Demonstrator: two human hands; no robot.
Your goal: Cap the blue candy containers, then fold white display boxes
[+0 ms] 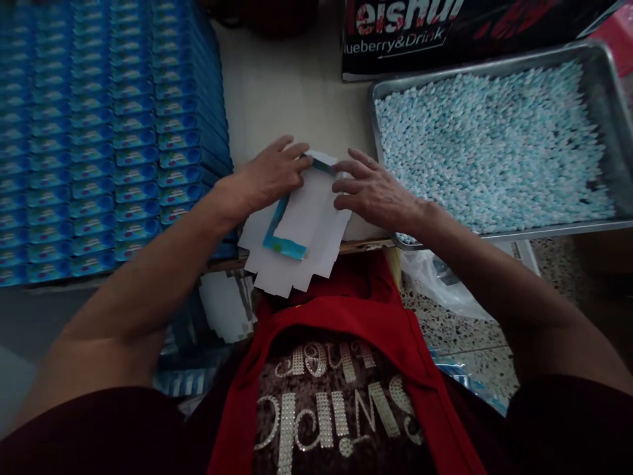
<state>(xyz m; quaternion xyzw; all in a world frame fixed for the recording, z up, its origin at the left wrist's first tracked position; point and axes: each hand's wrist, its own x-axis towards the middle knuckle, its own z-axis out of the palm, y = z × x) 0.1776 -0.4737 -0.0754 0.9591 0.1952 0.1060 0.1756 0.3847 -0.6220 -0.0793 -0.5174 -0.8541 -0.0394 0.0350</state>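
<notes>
Flat white cardboard blanks (289, 272) with notched edges lie at the table's front edge, partly overhanging it. On top of them is a white piece with blue printed edges (307, 210), partly folded up at its far end. My left hand (277, 170) rests on its upper left side, fingers curved and apart. My right hand (370, 188) touches the upper right side with its fingers spread. Neither hand is wrapped round anything.
Rows of stacked blue boxes (113, 132) fill the table's left side. A metal tray (613, 198) of small white and light-blue pieces (489, 145) is at the right. Behind it stands a black carton (420, 39). A clear plastic bag (450, 284) hangs below the tray.
</notes>
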